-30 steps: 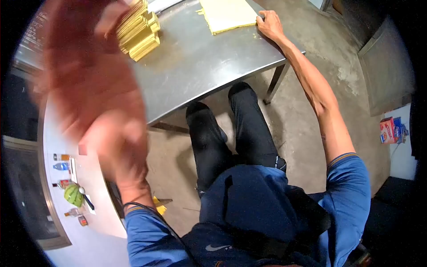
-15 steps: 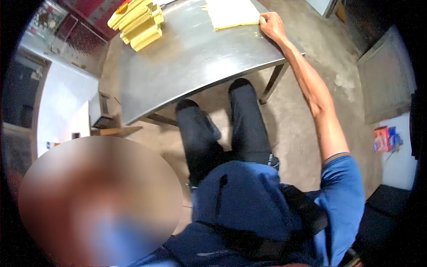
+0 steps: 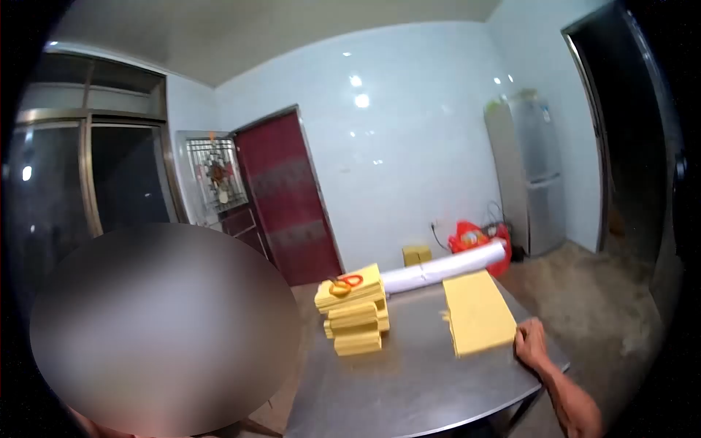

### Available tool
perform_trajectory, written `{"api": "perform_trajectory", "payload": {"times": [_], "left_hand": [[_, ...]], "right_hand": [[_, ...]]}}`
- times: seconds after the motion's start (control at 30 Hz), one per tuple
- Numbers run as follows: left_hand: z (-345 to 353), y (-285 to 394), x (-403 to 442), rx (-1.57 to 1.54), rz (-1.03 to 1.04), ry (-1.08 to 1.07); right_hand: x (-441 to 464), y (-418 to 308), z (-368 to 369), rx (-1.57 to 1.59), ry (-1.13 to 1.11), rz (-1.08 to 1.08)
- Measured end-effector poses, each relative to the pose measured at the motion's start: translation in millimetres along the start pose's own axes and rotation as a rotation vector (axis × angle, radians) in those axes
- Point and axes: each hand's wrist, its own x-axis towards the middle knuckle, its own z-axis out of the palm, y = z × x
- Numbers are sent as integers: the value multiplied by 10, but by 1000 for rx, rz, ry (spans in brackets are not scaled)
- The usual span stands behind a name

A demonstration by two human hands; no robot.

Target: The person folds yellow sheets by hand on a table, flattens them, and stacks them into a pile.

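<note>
My right hand is curled into a fist on the right edge of the metal table. Its knuckles lie against the near right corner of a flat stack of yellow paper sheets. Nothing shows sticking out of the fist. To the left stands a pile of folded yellow paper bundles, with orange-handled scissors lying on top. My left hand does not show; a large blurred patch covers the lower left.
A long white roll lies along the table's far edge. Behind it are a red plastic bag and a cardboard box. A refrigerator stands at the back right, a dark red door at the back left.
The view has swung up from my lap and legs to the room and far wall. My right fist stays at the corner of the yellow sheets.
</note>
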Motion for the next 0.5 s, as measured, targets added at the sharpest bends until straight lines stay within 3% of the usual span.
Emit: {"api": "perform_trajectory", "payload": {"times": [0.07, 0.2, 0.3, 0.4, 0.43, 0.5], "left_hand": [[-4, -9, -16, 27, 13, -1], [85, 18, -105, 19, 6, 26], [0, -1, -109, 2, -55, -14], [10, -3, -112, 32, -45, 3], [11, -2, -95, 37, -33, 5], [32, 9, -87, 57, -4, 25]], "right_hand": [[5, -134, -18, 41, 4, 106], [37, 175, 73, -43, 47, -109], [58, -213, -132, 5, -47, 96], [32, -111, -46, 34, 28, 62], [56, -226, -116, 24, -34, 144], [36, -152, -76, 14, -32, 95]]}}
